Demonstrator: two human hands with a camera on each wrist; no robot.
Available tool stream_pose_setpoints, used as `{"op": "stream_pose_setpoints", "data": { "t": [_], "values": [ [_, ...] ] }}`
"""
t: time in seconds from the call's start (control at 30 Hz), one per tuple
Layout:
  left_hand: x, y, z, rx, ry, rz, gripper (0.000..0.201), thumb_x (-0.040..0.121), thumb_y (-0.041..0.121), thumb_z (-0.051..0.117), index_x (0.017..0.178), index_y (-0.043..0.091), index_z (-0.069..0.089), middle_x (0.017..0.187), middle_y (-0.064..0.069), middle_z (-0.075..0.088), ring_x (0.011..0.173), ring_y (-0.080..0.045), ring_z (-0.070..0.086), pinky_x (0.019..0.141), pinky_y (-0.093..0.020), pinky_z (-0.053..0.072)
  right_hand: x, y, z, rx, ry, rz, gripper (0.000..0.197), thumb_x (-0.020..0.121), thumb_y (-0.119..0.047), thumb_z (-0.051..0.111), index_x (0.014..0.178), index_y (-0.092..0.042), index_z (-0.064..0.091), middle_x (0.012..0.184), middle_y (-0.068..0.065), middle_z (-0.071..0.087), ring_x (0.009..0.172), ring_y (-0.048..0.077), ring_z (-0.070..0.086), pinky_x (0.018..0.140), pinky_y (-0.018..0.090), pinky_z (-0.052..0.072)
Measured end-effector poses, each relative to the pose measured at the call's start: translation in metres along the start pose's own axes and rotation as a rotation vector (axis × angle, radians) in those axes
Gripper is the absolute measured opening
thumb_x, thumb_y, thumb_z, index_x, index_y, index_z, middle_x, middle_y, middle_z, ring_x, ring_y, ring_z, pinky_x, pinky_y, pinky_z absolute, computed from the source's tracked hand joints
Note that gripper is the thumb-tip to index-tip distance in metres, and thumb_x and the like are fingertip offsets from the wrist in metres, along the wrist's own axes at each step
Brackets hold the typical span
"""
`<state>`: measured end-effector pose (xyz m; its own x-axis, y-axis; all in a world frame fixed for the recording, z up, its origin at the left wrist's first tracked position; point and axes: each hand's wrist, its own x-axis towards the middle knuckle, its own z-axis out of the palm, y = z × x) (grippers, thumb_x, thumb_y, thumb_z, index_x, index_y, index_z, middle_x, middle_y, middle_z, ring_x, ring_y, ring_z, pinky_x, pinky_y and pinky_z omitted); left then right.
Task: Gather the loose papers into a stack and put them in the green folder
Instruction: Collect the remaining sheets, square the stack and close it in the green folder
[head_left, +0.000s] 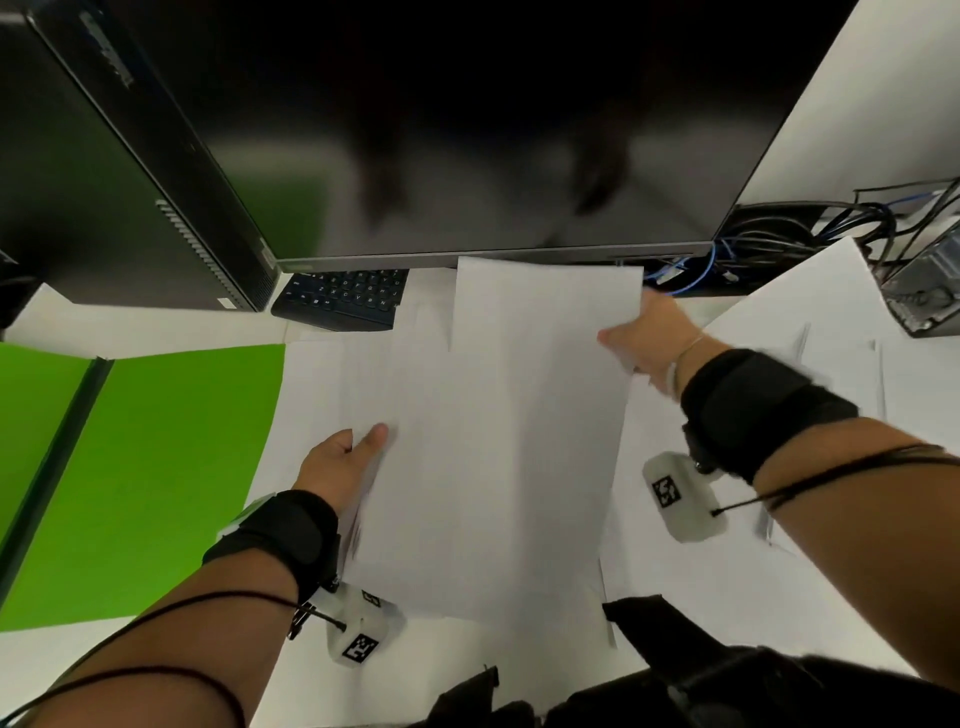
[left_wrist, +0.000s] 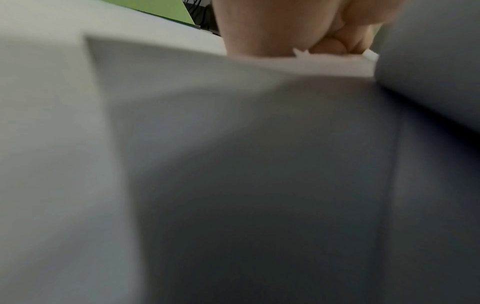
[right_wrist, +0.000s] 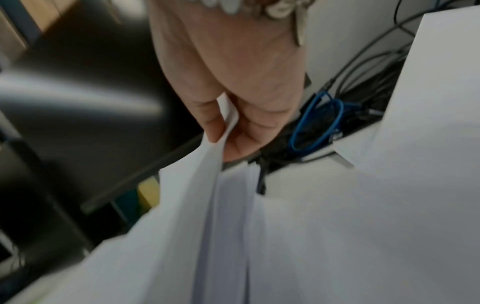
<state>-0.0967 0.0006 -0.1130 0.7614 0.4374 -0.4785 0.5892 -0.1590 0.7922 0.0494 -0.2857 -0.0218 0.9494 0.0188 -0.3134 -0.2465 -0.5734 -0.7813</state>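
Observation:
A stack of white papers (head_left: 509, 426) is lifted over the desk's middle. My left hand (head_left: 348, 457) grips its near left edge, thumb on top, fingers hidden underneath. My right hand (head_left: 641, 338) pinches the far right edge; the right wrist view shows thumb and fingers of the right hand (right_wrist: 228, 131) clamping the sheets (right_wrist: 215, 205). The left wrist view is mostly blurred paper (left_wrist: 233, 164), with the left hand (left_wrist: 285, 28) at its edge. More loose papers (head_left: 810, 353) lie at the right. The green folder (head_left: 156, 467) lies open at the left.
A black monitor (head_left: 467, 130) hangs over the desk's back, with a black keyboard (head_left: 343, 299) under it. A black computer tower (head_left: 130, 171) stands at the back left. Cables (head_left: 779, 244) and a small box (head_left: 924, 296) sit at the back right.

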Motion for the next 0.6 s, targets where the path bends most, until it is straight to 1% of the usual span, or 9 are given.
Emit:
{"op": "stream_pose_setpoints", "data": {
  "t": [0.03, 0.07, 0.13, 0.2, 0.33, 0.4, 0.47, 0.53, 0.6],
  "values": [
    [-0.001, 0.000, 0.001, -0.016, -0.001, 0.003, 0.036, 0.088, 0.036, 0.061, 0.113, 0.010, 0.058, 0.117, -0.001, 0.057, 0.111, -0.020, 0.052, 0.091, -0.025, 0.040, 0.001, 0.009, 0.011, -0.015, -0.095, 0.047, 0.039, 0.082, 0.000, 0.062, 0.119, -0.005, 0.053, 0.118, 0.016, 0.060, 0.108, 0.034, 0.058, 0.094, 0.046, 0.050],
    [-0.002, 0.001, 0.001, -0.041, -0.015, 0.007, 0.030, 0.084, 0.031, 0.068, 0.105, 0.011, 0.059, 0.114, 0.000, 0.059, 0.102, -0.019, 0.058, 0.086, -0.024, 0.043, 0.001, 0.017, 0.019, -0.063, -0.206, 0.093, 0.041, 0.082, 0.001, 0.061, 0.121, -0.006, 0.050, 0.119, 0.016, 0.059, 0.108, 0.036, 0.058, 0.093, 0.048, 0.051],
    [0.004, -0.005, -0.001, -0.074, -0.043, -0.011, 0.037, 0.066, 0.024, 0.084, 0.094, 0.011, 0.064, 0.106, -0.005, 0.070, 0.090, -0.022, 0.067, 0.085, -0.033, 0.053, 0.001, 0.024, 0.023, -0.338, -0.367, 0.095, 0.047, 0.081, -0.003, 0.062, 0.125, -0.008, 0.046, 0.120, 0.014, 0.055, 0.109, 0.034, 0.055, 0.095, 0.043, 0.049],
    [0.008, -0.009, -0.003, -0.032, -0.047, -0.017, 0.038, 0.059, 0.020, 0.087, 0.091, 0.017, 0.066, 0.098, -0.007, 0.072, 0.092, -0.028, 0.068, 0.090, -0.044, 0.053, 0.005, 0.028, 0.014, -0.772, -0.348, 0.013, 0.055, 0.079, -0.014, 0.064, 0.129, -0.011, 0.043, 0.124, 0.011, 0.049, 0.114, 0.033, 0.048, 0.096, 0.041, 0.044],
    [0.012, -0.010, -0.003, -0.029, -0.040, 0.002, 0.027, 0.068, 0.011, 0.082, 0.087, 0.019, 0.065, 0.095, -0.007, 0.071, 0.093, -0.028, 0.067, 0.092, -0.043, 0.052, 0.010, 0.038, -0.009, -1.220, -0.357, 0.028, 0.089, 0.057, -0.046, 0.081, 0.133, -0.030, 0.037, 0.129, -0.001, 0.046, 0.120, 0.029, 0.041, 0.094, 0.047, 0.040],
    [0.010, -0.010, -0.002, -0.032, -0.038, 0.013, 0.026, 0.068, 0.010, 0.081, 0.086, 0.019, 0.065, 0.094, -0.007, 0.071, 0.092, -0.028, 0.068, 0.091, -0.041, 0.052, 0.012, 0.047, -0.013, -1.276, -0.383, 0.054, 0.099, 0.051, -0.053, 0.083, 0.134, -0.035, 0.033, 0.127, -0.001, 0.047, 0.117, 0.028, 0.041, 0.095, 0.045, 0.037],
    [0.011, -0.011, -0.002, -0.033, -0.033, 0.020, 0.026, 0.069, 0.011, 0.081, 0.088, 0.018, 0.065, 0.095, -0.007, 0.072, 0.091, -0.028, 0.068, 0.090, -0.040, 0.053, 0.013, 0.049, -0.014, -1.285, -0.384, 0.081, 0.094, 0.050, -0.055, 0.082, 0.131, -0.034, 0.038, 0.123, 0.000, 0.047, 0.114, 0.027, 0.040, 0.095, 0.042, 0.037],
    [0.011, -0.011, -0.002, -0.038, -0.036, 0.029, 0.026, 0.069, 0.011, 0.081, 0.089, 0.017, 0.066, 0.094, -0.006, 0.072, 0.090, -0.027, 0.068, 0.089, -0.039, 0.053, 0.014, 0.048, -0.013, -1.346, -0.372, 0.025, 0.095, 0.045, -0.060, 0.082, 0.128, -0.034, 0.043, 0.123, -0.005, 0.047, 0.115, 0.024, 0.039, 0.094, 0.042, 0.036],
    [0.012, -0.013, -0.002, -0.045, -0.034, 0.029, 0.026, 0.069, 0.010, 0.081, 0.090, 0.016, 0.066, 0.094, -0.006, 0.072, 0.091, -0.027, 0.068, 0.089, -0.039, 0.052, 0.015, 0.047, -0.013, -1.370, -0.347, -0.040, 0.105, 0.042, -0.062, 0.082, 0.133, -0.033, 0.038, 0.131, -0.007, 0.043, 0.119, 0.024, 0.037, 0.095, 0.043, 0.035]
  ]
}}
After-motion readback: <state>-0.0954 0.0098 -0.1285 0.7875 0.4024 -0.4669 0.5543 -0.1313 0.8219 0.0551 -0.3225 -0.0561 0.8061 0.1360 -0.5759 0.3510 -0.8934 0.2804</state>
